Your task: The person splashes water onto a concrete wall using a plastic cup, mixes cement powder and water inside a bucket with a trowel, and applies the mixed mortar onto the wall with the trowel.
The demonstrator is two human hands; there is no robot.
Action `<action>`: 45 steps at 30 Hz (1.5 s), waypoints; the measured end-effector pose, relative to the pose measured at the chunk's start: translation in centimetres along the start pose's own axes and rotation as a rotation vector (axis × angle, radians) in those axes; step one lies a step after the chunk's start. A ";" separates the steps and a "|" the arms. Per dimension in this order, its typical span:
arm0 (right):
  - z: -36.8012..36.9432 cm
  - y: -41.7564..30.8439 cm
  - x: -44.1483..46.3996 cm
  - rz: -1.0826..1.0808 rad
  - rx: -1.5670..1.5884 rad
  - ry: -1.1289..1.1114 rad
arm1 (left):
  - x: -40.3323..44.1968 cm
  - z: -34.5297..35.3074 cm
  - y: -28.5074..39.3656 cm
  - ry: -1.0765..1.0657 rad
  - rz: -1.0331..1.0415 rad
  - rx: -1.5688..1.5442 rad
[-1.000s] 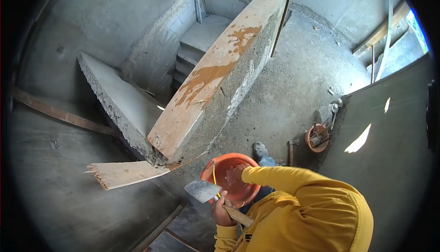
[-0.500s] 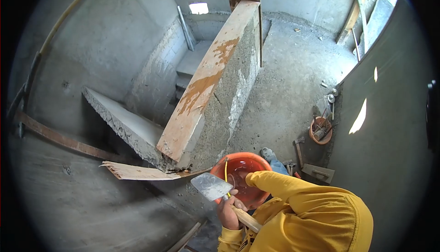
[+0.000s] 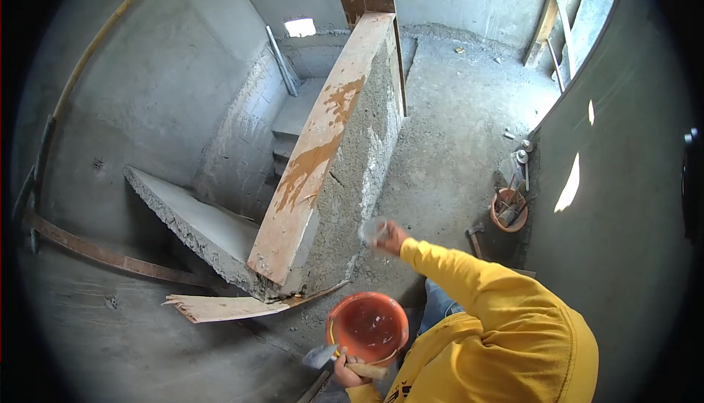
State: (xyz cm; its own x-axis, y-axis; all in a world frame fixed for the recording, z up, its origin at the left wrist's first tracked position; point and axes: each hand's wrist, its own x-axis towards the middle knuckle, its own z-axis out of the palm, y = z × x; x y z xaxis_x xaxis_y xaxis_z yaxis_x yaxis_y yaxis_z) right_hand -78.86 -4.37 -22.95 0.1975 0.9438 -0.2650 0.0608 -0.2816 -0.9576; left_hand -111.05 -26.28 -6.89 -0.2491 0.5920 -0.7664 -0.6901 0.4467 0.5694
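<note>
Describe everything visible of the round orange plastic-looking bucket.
The round, orange, plastic-looking bucket is open-topped, its mouth facing the camera. Pale specks show inside; whether it holds water is unclear. A thin yellow strip, perhaps its handle, curves along its picture-left side. It is in front of the person's yellow long-sleeved top. The left hand, holding a wooden-handled metal trowel, overlaps its lower edge in view; contact cannot be told.

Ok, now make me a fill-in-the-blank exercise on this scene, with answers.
The left hand holds a ____ by its wooden handle.
The right hand grips a clear container, and the sleeve on that arm is coloured ____.
The larger bucket is nearer the ____ hand.
Missing words: trowel; yellow; left.
</note>
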 end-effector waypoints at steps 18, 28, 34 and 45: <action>-2.9 -1.7 16.7 -0.014 -0.282 0.049 | 0.0 -1.9 -4.1 0.408 -0.047 0.165; -2.4 7.7 21.3 0.493 -0.248 0.321 | 2.4 1.1 -5.0 0.389 -0.060 -0.112; -1.0 -0.9 23.6 0.745 0.031 0.176 | 1.8 8.4 -4.1 0.233 -0.073 -0.101; 4.8 -0.6 -2.3 -0.260 -0.648 -0.693 | -0.2 11.1 -2.2 -0.031 -0.054 -0.135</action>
State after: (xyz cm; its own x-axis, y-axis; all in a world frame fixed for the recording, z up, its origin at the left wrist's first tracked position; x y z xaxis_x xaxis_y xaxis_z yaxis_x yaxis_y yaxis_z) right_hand -84.07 -5.50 -22.36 -0.5026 0.8243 -0.2605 0.5869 0.1042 -0.8029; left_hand -101.97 -19.92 -4.69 -0.1892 0.5908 -0.7843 -0.7878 0.3854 0.4804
